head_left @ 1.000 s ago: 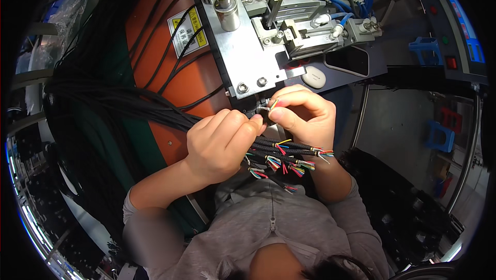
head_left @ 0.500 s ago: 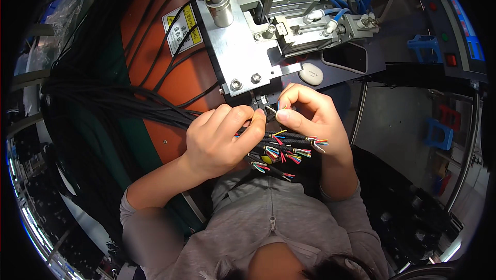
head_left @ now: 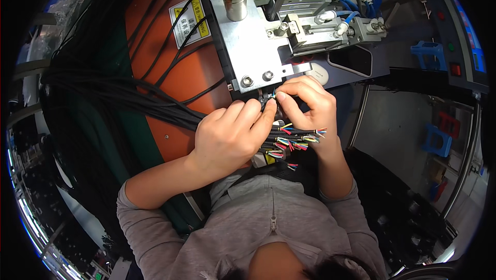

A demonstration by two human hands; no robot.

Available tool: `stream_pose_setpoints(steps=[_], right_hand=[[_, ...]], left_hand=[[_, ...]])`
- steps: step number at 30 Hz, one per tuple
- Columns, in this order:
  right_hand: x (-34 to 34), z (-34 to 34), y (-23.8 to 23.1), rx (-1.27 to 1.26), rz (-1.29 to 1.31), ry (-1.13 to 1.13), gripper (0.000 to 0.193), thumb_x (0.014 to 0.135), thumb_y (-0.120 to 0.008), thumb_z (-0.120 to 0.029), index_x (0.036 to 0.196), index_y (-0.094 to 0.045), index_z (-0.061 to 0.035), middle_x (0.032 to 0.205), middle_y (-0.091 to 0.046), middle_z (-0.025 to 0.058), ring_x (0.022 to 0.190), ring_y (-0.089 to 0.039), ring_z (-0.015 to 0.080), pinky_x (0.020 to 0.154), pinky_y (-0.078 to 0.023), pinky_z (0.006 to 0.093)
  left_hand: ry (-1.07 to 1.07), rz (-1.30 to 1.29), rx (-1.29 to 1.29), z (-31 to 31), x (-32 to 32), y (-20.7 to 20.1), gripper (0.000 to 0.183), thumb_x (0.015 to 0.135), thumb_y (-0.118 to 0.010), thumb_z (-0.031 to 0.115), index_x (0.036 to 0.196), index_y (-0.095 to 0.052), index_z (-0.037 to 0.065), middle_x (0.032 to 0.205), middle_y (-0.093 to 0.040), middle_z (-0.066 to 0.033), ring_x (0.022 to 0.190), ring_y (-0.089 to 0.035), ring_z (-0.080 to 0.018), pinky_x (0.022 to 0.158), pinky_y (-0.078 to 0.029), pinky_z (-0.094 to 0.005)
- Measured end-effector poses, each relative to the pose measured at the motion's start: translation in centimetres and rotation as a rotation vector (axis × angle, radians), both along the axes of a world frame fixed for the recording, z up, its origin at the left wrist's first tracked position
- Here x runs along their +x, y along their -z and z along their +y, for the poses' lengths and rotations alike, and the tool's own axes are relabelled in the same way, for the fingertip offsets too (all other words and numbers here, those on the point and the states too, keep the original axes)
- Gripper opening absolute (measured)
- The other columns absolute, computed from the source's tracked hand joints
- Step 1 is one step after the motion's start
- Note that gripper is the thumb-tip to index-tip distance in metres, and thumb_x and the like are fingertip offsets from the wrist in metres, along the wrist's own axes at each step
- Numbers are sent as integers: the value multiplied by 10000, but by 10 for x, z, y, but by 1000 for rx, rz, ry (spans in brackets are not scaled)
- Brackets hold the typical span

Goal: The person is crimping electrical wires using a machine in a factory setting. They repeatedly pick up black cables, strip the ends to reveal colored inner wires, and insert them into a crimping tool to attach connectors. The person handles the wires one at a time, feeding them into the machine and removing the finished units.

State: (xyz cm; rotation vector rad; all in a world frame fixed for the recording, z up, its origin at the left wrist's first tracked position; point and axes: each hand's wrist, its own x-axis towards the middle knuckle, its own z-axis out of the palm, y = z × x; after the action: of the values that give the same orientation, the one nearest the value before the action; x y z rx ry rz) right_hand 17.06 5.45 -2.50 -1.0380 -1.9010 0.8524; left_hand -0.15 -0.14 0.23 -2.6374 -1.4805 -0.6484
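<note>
Below the grey metal machine block, a thick bundle of black cables crosses the orange panel. Left hand clamps their stripped, coloured ends; right hand pinches one wire at the block's lower edge. Most ends hang unfed.

An orange panel with a yellow warning label covers the upper left, beside a green surface; a grey metal machine with blue hoses stands at the top; blue plastic stools sit on the dark floor to the right; a control panel with coloured buttons curves along the right rim; bright light glares at the lower left edge.
</note>
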Motion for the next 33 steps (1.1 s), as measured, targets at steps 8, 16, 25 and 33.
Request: stream_pose_setpoints(steps=[8,16,25,33], right_hand=[[-4,-5,6,150,-28,12,77,678,-660,20,707,-592,-4,695,-580,87,636,-527,237,577,-426,333],[-10,-5,17,45,70,98,74,684,-644,17,709,-577,-3,686,-568,86,646,-533,229,591,-428,318],[-6,-5,15,-336,156,76,84,753,-643,-35,788,-606,32,738,-603,123,666,-573,199,623,-450,290],[-9,0,5,199,73,2,127,673,-687,27,773,-610,7,760,-627,114,716,-602,269,661,-478,336]], left_hand=[[-76,65,-24,-4,4,-4,365,715,-620,6,1064,-677,96,703,-387,-12,563,-446,-107,445,-355,-249],[-71,42,20,-1,3,-2,343,701,-635,36,1031,-691,108,681,-394,-4,541,-462,-109,445,-366,-248],[-41,-51,83,4,-3,4,257,662,-643,104,910,-678,44,738,-580,-17,588,-553,-128,471,-404,-262],[-68,-39,61,6,-3,0,254,667,-646,103,915,-682,62,775,-585,2,593,-552,-129,495,-415,-259]])
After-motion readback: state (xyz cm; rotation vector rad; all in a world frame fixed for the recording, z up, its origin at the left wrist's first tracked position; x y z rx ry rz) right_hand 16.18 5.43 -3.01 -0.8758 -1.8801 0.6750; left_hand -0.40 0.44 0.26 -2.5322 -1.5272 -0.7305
